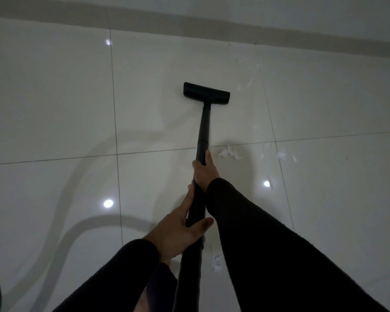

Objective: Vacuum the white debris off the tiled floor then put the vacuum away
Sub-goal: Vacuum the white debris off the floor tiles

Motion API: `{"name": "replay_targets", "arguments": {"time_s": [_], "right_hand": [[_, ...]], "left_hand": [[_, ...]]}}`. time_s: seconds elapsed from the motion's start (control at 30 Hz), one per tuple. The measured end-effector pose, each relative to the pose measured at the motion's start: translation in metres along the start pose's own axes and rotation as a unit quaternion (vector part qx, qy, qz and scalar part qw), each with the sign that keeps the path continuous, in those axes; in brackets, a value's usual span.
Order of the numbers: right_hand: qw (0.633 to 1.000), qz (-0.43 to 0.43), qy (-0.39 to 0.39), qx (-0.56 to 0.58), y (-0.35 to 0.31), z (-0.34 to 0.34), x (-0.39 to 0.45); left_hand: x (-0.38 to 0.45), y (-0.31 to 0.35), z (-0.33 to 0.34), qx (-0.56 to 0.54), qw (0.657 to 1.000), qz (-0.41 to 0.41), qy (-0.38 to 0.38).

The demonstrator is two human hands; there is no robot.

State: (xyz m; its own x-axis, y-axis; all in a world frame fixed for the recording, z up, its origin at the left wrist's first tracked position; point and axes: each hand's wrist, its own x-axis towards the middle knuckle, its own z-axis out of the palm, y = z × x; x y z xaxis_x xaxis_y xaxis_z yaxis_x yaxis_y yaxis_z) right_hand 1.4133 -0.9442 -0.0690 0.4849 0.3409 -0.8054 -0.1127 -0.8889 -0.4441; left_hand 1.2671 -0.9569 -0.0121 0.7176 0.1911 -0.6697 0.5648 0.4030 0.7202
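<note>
On the tiled floor, both hands grip the vacuum wand, pointing away

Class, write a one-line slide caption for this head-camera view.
Both hands, right hand ahead of left hand, grip the black vacuum wand; white debris lies right of it.

No readable text, labels, brand names, numbers or signs appear anywhere in this dim view.
</note>
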Motion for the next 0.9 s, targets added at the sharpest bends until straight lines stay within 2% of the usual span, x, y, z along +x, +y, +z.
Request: {"name": "replay_targets", "arguments": {"time_s": [0.33, 0.57, 0.9], "right_hand": [[1.000, -0.005, 0.002, 0.019, 0.071, 0.011, -0.044], [1.000, -0.006, -0.002, 0.005, 0.125, 0.021, -0.073], [1.000, 0.007, 0.000, -0.006, 0.188, 0.015, -0.104]], "left_hand": [[-0.038, -0.059, 0.051, 0.078, 0.997, 0.018, 0.014], [-0.061, -0.107, 0.092, 0.069, 0.997, 0.025, 0.030], [-0.090, -0.136, 0.143, 0.011, 0.999, 0.037, -0.001]]}}
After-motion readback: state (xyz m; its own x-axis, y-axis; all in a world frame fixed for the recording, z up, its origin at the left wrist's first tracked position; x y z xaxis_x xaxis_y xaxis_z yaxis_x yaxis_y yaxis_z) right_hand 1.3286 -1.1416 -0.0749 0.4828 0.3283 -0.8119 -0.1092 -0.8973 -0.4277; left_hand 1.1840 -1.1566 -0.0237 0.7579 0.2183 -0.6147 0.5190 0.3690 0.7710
